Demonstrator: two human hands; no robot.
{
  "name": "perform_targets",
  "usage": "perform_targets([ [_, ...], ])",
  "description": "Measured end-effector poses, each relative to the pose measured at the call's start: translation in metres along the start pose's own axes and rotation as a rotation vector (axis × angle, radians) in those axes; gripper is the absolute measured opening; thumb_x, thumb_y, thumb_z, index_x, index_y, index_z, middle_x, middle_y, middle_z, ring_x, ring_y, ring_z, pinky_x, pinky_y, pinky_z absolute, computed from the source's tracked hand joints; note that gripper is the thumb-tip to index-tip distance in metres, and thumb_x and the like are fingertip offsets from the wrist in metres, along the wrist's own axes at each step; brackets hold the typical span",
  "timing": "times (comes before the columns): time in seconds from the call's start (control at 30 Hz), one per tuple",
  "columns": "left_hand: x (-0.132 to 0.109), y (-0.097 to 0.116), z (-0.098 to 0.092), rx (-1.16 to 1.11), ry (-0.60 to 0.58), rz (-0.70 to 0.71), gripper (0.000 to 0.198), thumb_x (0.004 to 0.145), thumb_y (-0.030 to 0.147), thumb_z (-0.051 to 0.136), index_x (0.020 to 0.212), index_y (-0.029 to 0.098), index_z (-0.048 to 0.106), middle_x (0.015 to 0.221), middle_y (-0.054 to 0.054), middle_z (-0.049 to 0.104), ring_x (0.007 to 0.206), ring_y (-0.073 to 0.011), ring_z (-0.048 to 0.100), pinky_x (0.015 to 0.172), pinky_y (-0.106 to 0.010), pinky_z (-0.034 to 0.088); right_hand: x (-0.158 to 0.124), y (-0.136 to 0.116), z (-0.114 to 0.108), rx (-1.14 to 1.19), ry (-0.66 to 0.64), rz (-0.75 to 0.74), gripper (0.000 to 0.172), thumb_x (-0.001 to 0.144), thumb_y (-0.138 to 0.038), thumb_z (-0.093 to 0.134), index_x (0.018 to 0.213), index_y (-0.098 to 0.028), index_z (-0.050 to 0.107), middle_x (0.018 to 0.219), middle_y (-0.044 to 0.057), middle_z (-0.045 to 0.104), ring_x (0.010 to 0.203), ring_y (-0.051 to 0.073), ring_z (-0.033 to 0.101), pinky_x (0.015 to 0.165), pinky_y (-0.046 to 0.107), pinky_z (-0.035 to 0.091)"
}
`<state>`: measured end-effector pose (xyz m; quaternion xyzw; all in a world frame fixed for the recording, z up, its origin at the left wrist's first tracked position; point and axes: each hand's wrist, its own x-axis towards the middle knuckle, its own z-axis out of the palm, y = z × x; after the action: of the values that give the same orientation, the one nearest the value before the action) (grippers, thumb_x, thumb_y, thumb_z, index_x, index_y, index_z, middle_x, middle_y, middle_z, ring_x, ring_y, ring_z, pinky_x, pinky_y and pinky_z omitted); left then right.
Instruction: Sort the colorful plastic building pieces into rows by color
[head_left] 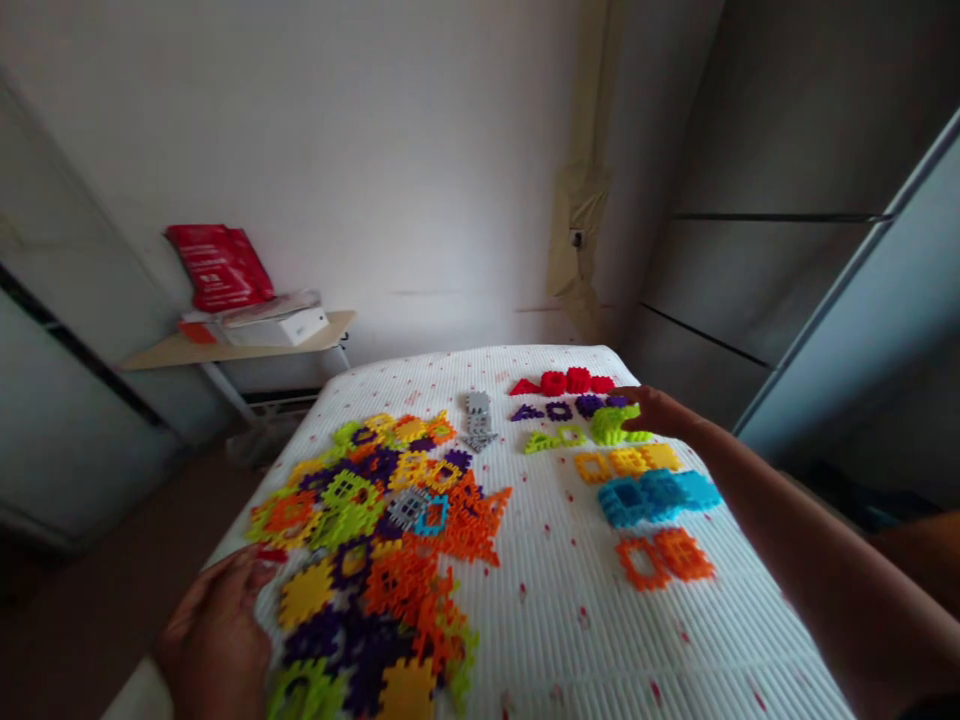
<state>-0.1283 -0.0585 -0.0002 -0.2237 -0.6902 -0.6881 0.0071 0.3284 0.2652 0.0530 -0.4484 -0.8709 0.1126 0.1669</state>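
Observation:
At the lower left, my left hand (221, 635) is closed beside the mixed pile, its fingertips pinching a small red interlocking plastic piece (272, 554). My right hand (654, 408) reaches across to the far right, its fingers curled on a lime-green interlocking piece (611, 425) at the end of the green row. Close to my left hand lie a yellow square tile (306, 594) and several orange pieces (405, 580). Purple pieces (589, 405) sit just behind the green ones, and yellow pieces (628, 460) lie in front.
Sorted rows also include red pieces (577, 381), blue pieces (649, 496), orange tiles (684, 554) and a grey column (478, 420). Everything lies on a white spotted cover (547, 620). Behind stand a side table (172, 352) with a red bag (217, 268), and a grey cabinet (765, 270) at right.

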Motion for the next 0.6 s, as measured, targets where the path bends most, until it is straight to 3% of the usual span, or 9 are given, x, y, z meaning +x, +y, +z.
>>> perform_targets([
  [0.07, 0.004, -0.004, 0.002, -0.05, 0.093, -0.127, 0.021, 0.057, 0.038, 0.069, 0.071, 0.023, 0.065, 0.056, 0.006, 0.061, 0.056, -0.0148, 0.057, 0.063, -0.032, 0.052, -0.004, -0.014, -0.002, -0.033, 0.086, -0.034, 0.053, 0.064, -0.014, 0.066, 0.117, -0.016, 0.06, 0.105, 0.01, 0.068, 0.089, 0.024, 0.066, 0.08, 0.034, 0.051],
  [0.1, 0.005, -0.004, 0.003, -0.023, 0.065, -0.145, 0.024, 0.058, 0.039, 0.068, 0.074, 0.021, 0.067, 0.059, 0.005, 0.063, 0.059, -0.0159, 0.059, 0.065, -0.033, 0.052, -0.007, -0.025, -0.001, -0.051, 0.13, -0.06, 0.052, 0.067, -0.016, 0.064, 0.118, -0.015, 0.059, 0.108, 0.011, 0.067, 0.089, 0.023, 0.065, 0.08, 0.033, 0.051],
  [0.2, 0.004, 0.01, 0.014, 0.16, -0.212, 0.0, 0.03, 0.065, 0.043, 0.063, 0.083, 0.019, 0.069, 0.078, -0.002, 0.07, 0.076, -0.0204, 0.064, 0.073, -0.033, 0.051, -0.026, -0.074, 0.012, -0.058, 0.134, -0.153, 0.046, 0.074, -0.02, 0.059, 0.12, -0.016, 0.058, 0.112, 0.012, 0.065, 0.092, 0.022, 0.065, 0.081, 0.033, 0.051],
  [0.27, 0.003, 0.028, 0.028, 0.291, -0.481, 0.201, 0.027, 0.071, 0.042, 0.058, 0.082, 0.021, 0.07, 0.086, -0.003, 0.071, 0.084, -0.0209, 0.065, 0.078, -0.031, 0.051, -0.045, -0.113, 0.028, -0.051, -0.011, -0.192, 0.045, 0.075, -0.018, 0.057, 0.12, -0.019, 0.058, 0.11, 0.01, 0.066, 0.087, 0.02, 0.066, 0.078, 0.031, 0.052],
  [0.37, 0.001, 0.056, 0.065, 0.524, -0.789, 0.459, 0.027, 0.079, 0.031, 0.047, 0.087, 0.021, 0.071, 0.092, -0.004, 0.071, 0.091, -0.0189, 0.063, 0.084, -0.029, 0.048, -0.072, -0.165, 0.056, -0.086, -0.241, -0.259, 0.041, 0.075, -0.017, 0.057, 0.116, -0.02, 0.06, 0.108, 0.009, 0.067, 0.089, 0.021, 0.065, 0.08, 0.032, 0.05],
  [0.43, -0.001, 0.068, 0.096, 0.79, -0.92, 0.532, 0.03, 0.081, 0.024, 0.043, 0.095, 0.023, 0.07, 0.101, -0.003, 0.07, 0.1, -0.0158, 0.061, 0.091, -0.026, 0.043, -0.085, -0.19, 0.073, -0.146, -0.316, -0.273, 0.036, 0.076, -0.016, 0.055, 0.111, -0.02, 0.062, 0.103, 0.009, 0.069, 0.092, 0.022, 0.065, 0.079, 0.033, 0.049],
  [0.6, -0.012, 0.064, 0.167, 1.023, -0.979, 0.475, 0.023, 0.078, 0.027, 0.051, 0.086, 0.02, 0.071, 0.091, -0.009, 0.072, 0.094, -0.0236, 0.063, 0.083, -0.033, 0.045, -0.097, -0.216, 0.093, -0.292, -0.395, -0.274, 0.023, 0.078, -0.018, 0.054, 0.098, -0.016, 0.063, 0.095, 0.011, 0.068, 0.084, 0.024, 0.066, 0.067, 0.031, 0.05],
])
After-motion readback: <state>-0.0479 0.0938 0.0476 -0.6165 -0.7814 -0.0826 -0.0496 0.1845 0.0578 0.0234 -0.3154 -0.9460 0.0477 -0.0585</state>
